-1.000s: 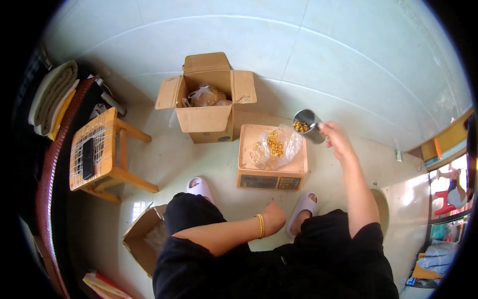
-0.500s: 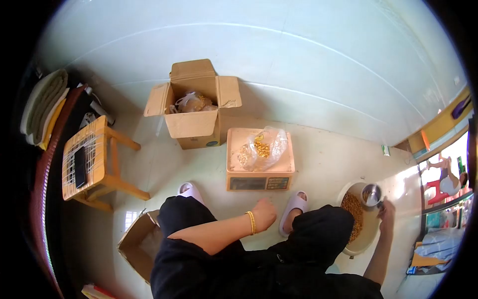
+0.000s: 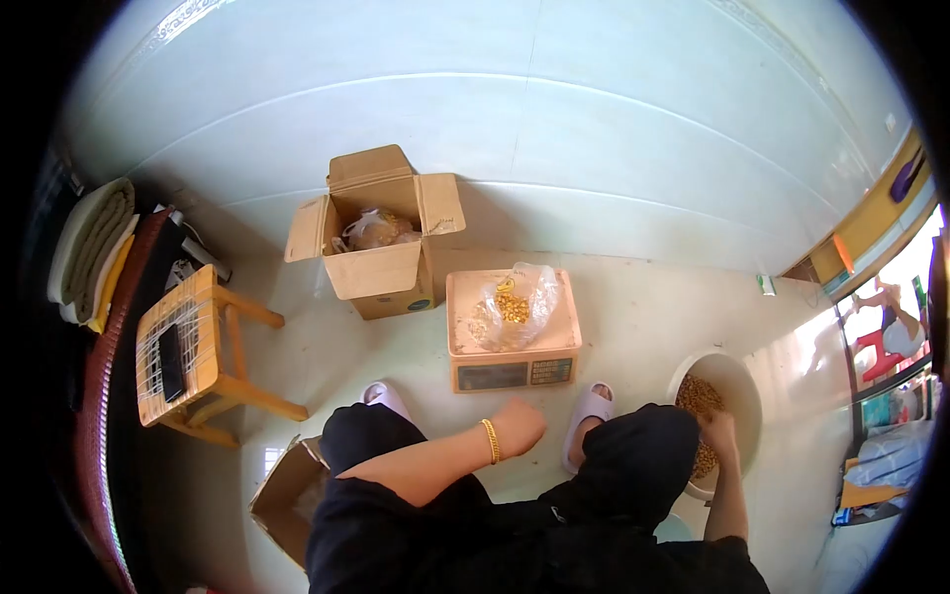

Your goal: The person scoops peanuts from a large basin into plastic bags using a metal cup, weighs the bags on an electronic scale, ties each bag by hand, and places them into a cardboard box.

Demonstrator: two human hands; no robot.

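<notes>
My left hand [image 3: 520, 427], with a gold bracelet at the wrist, is closed in a loose fist above my lap, and nothing shows in it. My right hand [image 3: 719, 432] reaches into a pale bucket [image 3: 747, 396] and looks closed. Its fingertips are hidden, and the metal mug cannot be seen. Brown-yellow kernels [image 3: 699, 396] lie in the bucket beside that hand. On the orange scale [image 3: 465, 342] sits an open clear plastic bag [image 3: 542, 302] with golden kernels [image 3: 513, 307] inside. Neither hand touches the scale.
Behind the scale, to the left, an open cardboard box [image 3: 374, 272] holds plastic bags. A wooden stool [image 3: 205, 346] with a black phone-like object [image 3: 172, 362] stands at left. Another cardboard box [image 3: 282, 500] is by my left leg. Shelves [image 3: 881, 485] line the right side.
My right hand has moved from beside the scale down into the bucket on the right. The metal mug it held has gone out of sight. My left hand stays closed over my lap.
</notes>
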